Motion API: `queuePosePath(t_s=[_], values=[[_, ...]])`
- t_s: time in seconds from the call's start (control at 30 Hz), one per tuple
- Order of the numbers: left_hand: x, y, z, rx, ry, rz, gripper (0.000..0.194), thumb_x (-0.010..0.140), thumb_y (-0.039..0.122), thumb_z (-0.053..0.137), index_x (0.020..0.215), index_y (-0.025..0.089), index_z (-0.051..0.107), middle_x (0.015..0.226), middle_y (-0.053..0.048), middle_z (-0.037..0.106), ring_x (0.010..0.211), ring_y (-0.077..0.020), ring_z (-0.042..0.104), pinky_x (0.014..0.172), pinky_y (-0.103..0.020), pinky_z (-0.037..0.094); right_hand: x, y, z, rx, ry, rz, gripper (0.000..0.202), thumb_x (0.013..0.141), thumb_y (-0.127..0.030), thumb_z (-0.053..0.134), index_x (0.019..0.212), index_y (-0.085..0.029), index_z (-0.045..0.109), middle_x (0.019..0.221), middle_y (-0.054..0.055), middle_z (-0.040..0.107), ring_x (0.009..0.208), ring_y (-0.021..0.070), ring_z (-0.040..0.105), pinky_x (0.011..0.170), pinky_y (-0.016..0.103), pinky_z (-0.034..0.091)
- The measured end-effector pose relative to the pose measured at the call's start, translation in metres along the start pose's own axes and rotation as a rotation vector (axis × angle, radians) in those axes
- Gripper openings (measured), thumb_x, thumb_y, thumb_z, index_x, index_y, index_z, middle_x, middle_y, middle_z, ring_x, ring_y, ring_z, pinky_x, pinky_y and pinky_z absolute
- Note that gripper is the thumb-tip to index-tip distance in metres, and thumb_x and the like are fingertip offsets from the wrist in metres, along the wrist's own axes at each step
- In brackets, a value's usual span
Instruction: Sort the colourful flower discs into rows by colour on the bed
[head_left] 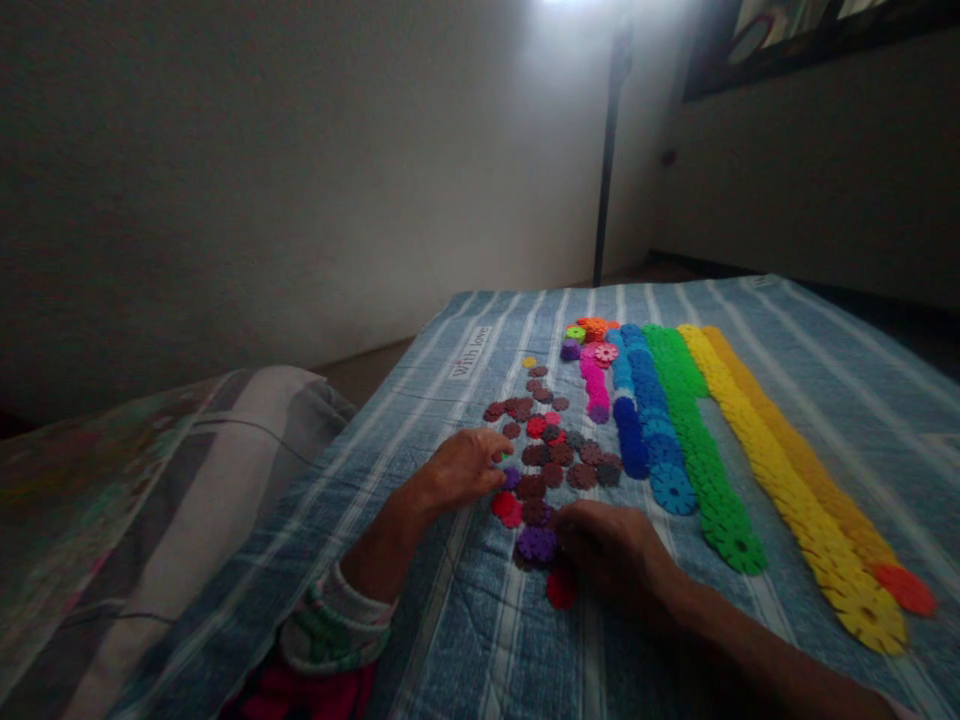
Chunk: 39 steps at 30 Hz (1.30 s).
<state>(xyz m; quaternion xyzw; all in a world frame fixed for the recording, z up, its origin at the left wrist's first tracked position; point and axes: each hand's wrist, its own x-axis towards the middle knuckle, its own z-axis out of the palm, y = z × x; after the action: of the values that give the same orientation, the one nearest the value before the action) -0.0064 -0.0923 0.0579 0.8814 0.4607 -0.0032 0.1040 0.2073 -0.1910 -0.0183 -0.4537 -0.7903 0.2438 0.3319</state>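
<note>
Notched plastic discs lie loose in a mixed pile, with brown discs [561, 452], red discs [504, 505] and grey discs [608, 470]. My left hand [466, 465] is at the pile's left edge, its thumb and fingers closed around a small green disc [506, 460]. Just by its fingertips lies a purple disc [511, 479]. Over the near end of the pile, my right hand [611, 550] has its fingers bent down beside a larger purple disc [537, 544]. What those fingers hold is hidden. A red disc [561, 588] lies below them.
Overlapping discs form long rows on the striped cloth [420, 400]: pink [596, 385], blue [646, 400], green [694, 450], yellow [787, 490] and orange-yellow [810, 460]. An orange-red disc [906, 589] ends the last row. A lamp stand [606, 180] rises behind.
</note>
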Motion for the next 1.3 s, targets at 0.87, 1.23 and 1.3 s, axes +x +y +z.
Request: queuePosePath(t_s=[0.87,1.23,1.3], values=[[0.02,-0.011,0.003,-0.234,0.185,-0.145,0.022,0.076,0.022,0.048,0.079,0.016,0.07,0.068,0.001,0.066,0.066,-0.0133,0.059,0.062,-0.022,0.043,0.004,-0.001,0.002,-0.025,0.031,-0.035,0.015,0.082,-0.011,0.045,0.077,-0.019,0.058,0.066,-0.002,0.062,0.057,0.0097,0.054,0.054,0.02,0.032],[0.084,0.085,-0.022,-0.128,0.13,0.213,0.029,0.078,0.012,0.047,0.089,0.017,0.074,0.078,-0.002,0.071,0.071,-0.0135,0.062,0.07,-0.023,0.047,0.007,0.005,0.016,-0.3,0.062,-0.184,0.007,0.082,-0.015,0.053,0.08,-0.02,0.058,0.068,-0.001,0.063,0.049,0.01,0.049,0.046,0.025,0.023],[0.114,0.105,-0.021,-0.08,0.152,0.26,0.03,0.078,0.011,0.047,0.093,0.015,0.074,0.081,-0.005,0.072,0.074,-0.0151,0.063,0.072,-0.025,0.047,0.008,0.006,0.017,-0.31,0.081,-0.186,0.007,0.081,-0.016,0.055,0.084,-0.02,0.059,0.068,-0.001,0.063,0.048,0.0103,0.048,0.045,0.026,0.022]])
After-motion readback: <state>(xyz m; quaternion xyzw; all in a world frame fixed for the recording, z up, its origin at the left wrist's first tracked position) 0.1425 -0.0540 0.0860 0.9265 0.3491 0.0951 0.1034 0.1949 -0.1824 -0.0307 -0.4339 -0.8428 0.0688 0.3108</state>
